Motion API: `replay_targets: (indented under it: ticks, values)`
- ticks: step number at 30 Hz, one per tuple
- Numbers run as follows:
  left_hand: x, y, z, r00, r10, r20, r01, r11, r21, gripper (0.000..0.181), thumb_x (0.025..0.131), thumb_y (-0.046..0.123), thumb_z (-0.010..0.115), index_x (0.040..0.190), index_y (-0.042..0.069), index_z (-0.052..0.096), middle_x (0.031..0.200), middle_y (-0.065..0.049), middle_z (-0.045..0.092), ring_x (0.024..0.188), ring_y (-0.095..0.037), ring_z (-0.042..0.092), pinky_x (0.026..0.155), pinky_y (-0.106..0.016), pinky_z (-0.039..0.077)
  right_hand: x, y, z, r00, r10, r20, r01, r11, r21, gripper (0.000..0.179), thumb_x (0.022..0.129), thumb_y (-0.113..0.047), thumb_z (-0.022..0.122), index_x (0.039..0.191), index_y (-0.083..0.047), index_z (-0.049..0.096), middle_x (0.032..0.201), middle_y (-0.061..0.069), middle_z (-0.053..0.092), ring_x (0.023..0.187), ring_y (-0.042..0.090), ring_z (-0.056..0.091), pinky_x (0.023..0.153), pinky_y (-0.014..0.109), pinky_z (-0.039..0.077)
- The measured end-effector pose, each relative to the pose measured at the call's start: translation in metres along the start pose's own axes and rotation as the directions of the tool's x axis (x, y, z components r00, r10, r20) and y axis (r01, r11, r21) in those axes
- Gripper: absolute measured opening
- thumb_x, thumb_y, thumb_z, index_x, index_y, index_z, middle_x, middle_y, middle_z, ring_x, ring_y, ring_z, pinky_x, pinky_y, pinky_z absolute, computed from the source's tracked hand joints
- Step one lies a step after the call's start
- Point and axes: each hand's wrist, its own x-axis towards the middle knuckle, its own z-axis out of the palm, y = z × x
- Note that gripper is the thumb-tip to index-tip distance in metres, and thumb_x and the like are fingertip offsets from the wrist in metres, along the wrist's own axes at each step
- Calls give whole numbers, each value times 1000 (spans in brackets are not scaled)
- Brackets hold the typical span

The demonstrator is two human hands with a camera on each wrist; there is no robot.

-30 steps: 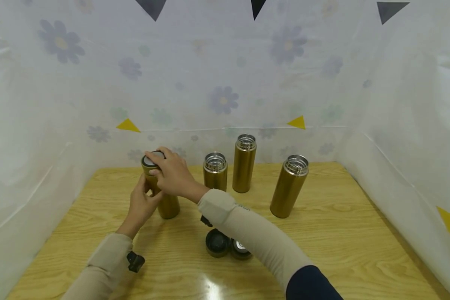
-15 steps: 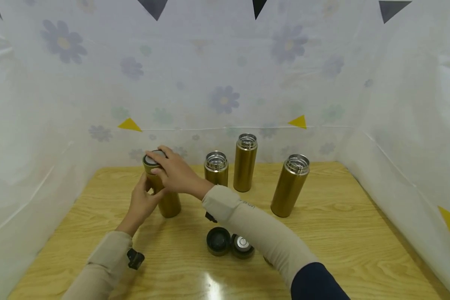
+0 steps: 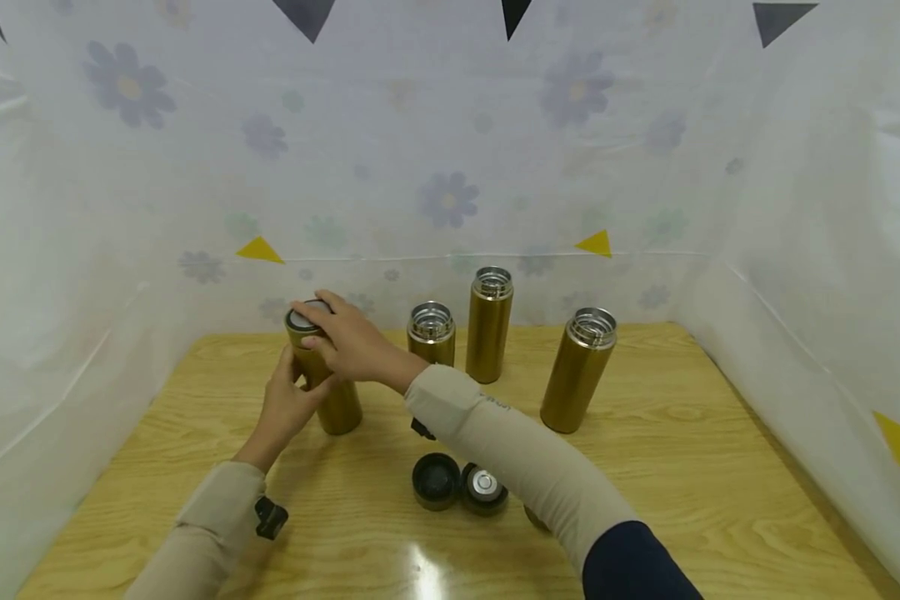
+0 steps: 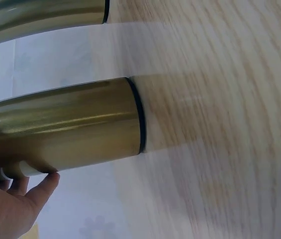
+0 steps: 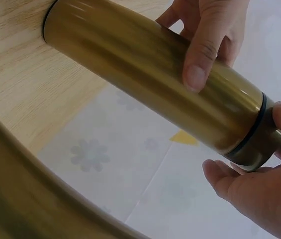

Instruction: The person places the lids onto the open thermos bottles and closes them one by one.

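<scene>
At the left of the table stands a gold thermos bottle (image 3: 337, 408) with its lid (image 3: 297, 333) on top. My left hand (image 3: 288, 408) grips the bottle's body below the lid, thumb toward the near side. In the right wrist view that thumb lies along the gold wall of the bottle (image 5: 145, 64). My right hand (image 3: 356, 342) holds the lid from above, fingers and thumb curled round its rim; the lid (image 5: 259, 149) sits against the dark ring at the bottle's top. The left wrist view shows the bottle's base (image 4: 125, 119) standing on the wood.
Three gold thermos bottles without lids stand upright: one at middle (image 3: 431, 337), one behind it (image 3: 487, 337), one at right (image 3: 579, 375). Nearer lie a black lid (image 3: 435, 482), a lid with a silver centre (image 3: 484, 487) and another lid (image 3: 534, 518) partly behind my right sleeve.
My right forearm has shifted slightly up and away, showing more of the loose lids. Both hands stay on the same bottle and lid.
</scene>
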Motion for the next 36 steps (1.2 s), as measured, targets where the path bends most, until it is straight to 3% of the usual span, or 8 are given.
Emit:
replay_targets:
  ticks: [5,10,19,22,24,28,33,36]
  values:
    - [-4,-3,-2,999,-28,43,28,1000,13,96,88,34,71,155,25,3,155,-16,22,139,-43,26,105,-67,29,-11,-2,-12,1000,-12,-24,13,999,32,56,102,-34,44,153,-20,25,160,10,13,145,27,20,115,44,28]
    - [-11,0,-9,997,-60,46,59,998,36,103,86,36,73,155,19,-1,158,-18,12,141,-45,21,106,-66,28,-39,-5,-37,990,-69,-120,69,998,2,57,102,-36,46,153,-22,26,159,6,15,145,22,19,114,45,29]
    - [-26,13,-22,999,52,-13,-51,995,81,103,83,26,77,155,27,4,157,-15,18,140,-42,23,104,-68,28,-131,15,-74,903,-180,-389,164,984,-76,55,98,-22,57,148,-12,37,154,8,29,141,23,27,110,48,33]
    - [-31,18,-23,995,86,-56,-80,992,102,103,81,23,79,155,25,7,157,-15,18,140,-42,23,104,-67,28,-163,30,-67,899,-146,-413,132,989,-64,56,96,-18,61,146,-11,38,152,9,32,139,24,31,108,49,35]
    - [-34,23,-23,988,124,-94,-113,986,122,103,80,20,80,155,22,10,155,-17,20,140,-42,24,104,-67,28,-182,40,-57,911,-105,-400,97,994,-40,57,95,-19,62,146,-12,39,150,9,35,137,25,33,107,49,37]
    - [-38,31,-16,953,262,-153,-233,954,187,104,75,14,84,154,21,18,151,-19,27,137,-40,28,103,-66,30,-213,57,-32,947,-25,-321,19,1000,-21,58,94,-23,64,145,-12,40,147,9,39,134,27,38,105,50,40]
    - [-41,37,-2,853,493,-174,-430,851,302,100,71,15,86,152,9,26,152,-20,26,136,-40,27,100,-67,31,-237,66,-4,987,114,-113,-118,993,-23,64,92,-33,66,146,-12,40,145,10,41,133,27,39,104,48,41]
    - [-42,40,3,814,552,-179,-483,816,318,91,78,30,81,150,6,29,152,-21,24,137,-41,25,99,-68,31,-240,65,6,985,171,4,-170,984,-46,66,92,-39,64,147,-13,39,145,10,41,133,26,39,105,46,41]
